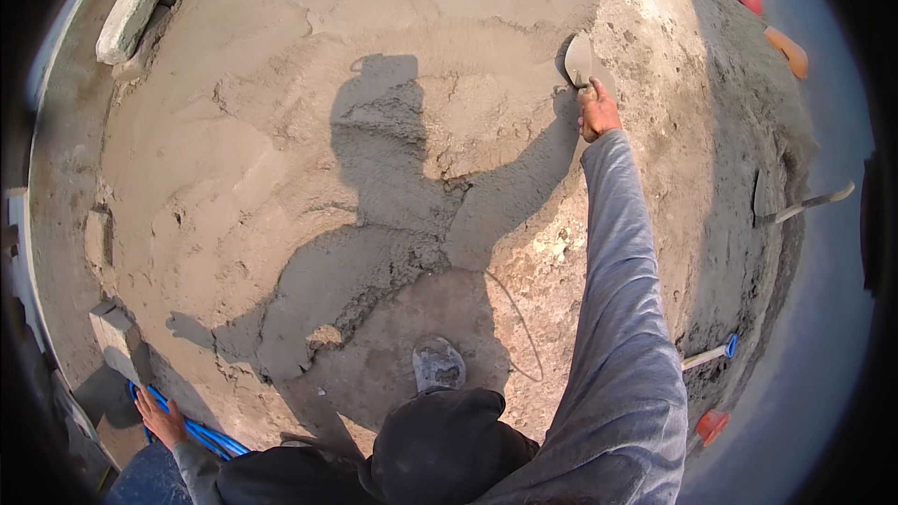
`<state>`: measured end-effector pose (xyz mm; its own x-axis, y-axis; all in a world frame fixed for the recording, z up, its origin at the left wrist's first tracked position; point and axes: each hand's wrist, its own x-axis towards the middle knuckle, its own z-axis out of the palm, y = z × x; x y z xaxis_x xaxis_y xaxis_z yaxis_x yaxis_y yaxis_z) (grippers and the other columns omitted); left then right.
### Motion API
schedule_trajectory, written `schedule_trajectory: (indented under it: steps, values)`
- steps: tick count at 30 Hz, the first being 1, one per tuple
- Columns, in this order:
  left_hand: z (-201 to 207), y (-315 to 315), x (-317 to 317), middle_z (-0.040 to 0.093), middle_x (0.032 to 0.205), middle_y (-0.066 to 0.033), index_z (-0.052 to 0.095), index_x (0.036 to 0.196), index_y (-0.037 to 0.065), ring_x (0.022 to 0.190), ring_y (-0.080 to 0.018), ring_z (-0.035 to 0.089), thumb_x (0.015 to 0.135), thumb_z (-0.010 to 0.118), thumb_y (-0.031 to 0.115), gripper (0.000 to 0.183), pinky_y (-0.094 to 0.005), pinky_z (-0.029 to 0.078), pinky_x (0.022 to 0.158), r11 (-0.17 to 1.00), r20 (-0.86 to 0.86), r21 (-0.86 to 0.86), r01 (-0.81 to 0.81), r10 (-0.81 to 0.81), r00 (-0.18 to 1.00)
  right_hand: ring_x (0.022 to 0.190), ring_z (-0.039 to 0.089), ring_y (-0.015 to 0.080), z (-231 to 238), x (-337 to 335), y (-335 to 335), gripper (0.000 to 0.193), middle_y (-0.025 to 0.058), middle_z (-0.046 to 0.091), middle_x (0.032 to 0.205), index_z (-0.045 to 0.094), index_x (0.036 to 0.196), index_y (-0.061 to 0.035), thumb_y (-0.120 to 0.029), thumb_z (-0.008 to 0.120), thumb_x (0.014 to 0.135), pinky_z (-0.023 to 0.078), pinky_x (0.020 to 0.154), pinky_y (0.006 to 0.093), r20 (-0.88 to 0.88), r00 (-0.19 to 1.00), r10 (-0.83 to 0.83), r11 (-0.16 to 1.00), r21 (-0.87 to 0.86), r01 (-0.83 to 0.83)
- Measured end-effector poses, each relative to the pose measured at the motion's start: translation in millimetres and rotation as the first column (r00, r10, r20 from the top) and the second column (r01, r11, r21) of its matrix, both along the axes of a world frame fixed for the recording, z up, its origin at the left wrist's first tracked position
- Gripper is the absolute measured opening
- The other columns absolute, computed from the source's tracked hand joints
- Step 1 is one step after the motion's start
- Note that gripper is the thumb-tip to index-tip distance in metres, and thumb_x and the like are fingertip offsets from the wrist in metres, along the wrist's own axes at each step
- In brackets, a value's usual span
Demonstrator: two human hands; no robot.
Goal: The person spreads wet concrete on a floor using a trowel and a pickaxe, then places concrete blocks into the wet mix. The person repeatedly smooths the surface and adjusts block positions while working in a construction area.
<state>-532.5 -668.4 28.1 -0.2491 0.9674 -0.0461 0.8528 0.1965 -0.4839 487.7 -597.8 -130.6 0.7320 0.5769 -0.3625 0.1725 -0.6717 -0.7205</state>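
Note:
My right hand [600,112] is stretched far out and closed round the handle of a trowel [579,60]. The rounded blade points away from me at the right edge of the wet grey mortar [253,131]; whether it touches the surface I cannot tell. Low on the left, my left hand [162,419] is open, fingers spread, beside a bundle of blue hose [206,437] and just below a concrete block [120,339]. What its palm rests on is partly hidden. My shadow falls across the uneven mortar.
A dusty shoe [438,365] stands on the rough ground near me. Along the left edge lie a small block [98,238] and a pale stone [136,14]. On the right are a long-handled tool [809,206], a blue-gripped handle [711,353] and a red object [711,425].

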Motion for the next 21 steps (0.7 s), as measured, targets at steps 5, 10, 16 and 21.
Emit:
schedule_trajectory:
  steps: [5,10,16,21]
  values:
    - [-20,23,60,0.031,0.152,-0.0129,0.025,0.15,0.016,0.143,-0.0321,0.023,0.081,0.067,0.016,0.081,-0.0492,0.023,0.112,0.992,0.069,-0.023,0.127,-0.125,0.99,0.075,0.068,0.0316,-34,70,19,0.062,0.0178,0.064,0.117,0.035,0.145,-0.0134,-0.02,0.049,0.085,0.054,0.073,0.0392,0.559,0.71,0.429,0.856,-0.503,-0.121]
    - [9,-43,15,0.039,0.146,-0.0196,0.035,0.146,0.009,0.136,-0.0371,0.033,0.084,0.063,0.011,0.068,-0.0478,0.03,0.11,0.991,0.166,0.131,-0.028,0.006,0.986,0.054,0.054,0.0203,-33,74,28,0.06,0.0087,0.054,0.073,0.034,0.146,-0.0181,-0.015,0.052,0.088,0.046,0.049,0.0354,0.18,0.959,0.22,0.964,-0.192,-0.185]
    - [-3,-88,35,0.038,0.147,-0.0183,0.035,0.145,0.01,0.137,-0.0362,0.032,0.087,0.06,0.013,0.064,-0.0486,0.028,0.111,0.983,0.172,0.067,-0.169,0.155,0.973,0.051,0.054,0.0153,27,-148,71,0.062,0.0057,0.055,0.068,0.029,0.147,-0.0255,-0.012,0.053,0.091,0.048,0.046,0.0309,-0.229,0.691,0.685,0.699,-0.062,-0.713]
    - [35,-107,61,0.036,0.148,-0.0163,0.034,0.146,0.011,0.139,-0.0346,0.029,0.088,0.059,0.016,0.064,-0.0482,0.025,0.113,0.988,0.054,0.05,-0.145,0.142,0.988,0.083,0.065,0.0377,21,-243,67,0.067,0.0238,0.063,0.092,0.025,0.148,-0.0288,-0.017,0.054,0.09,0.053,0.075,0.0463,0.26,0.062,0.964,0.137,-0.282,-0.95]
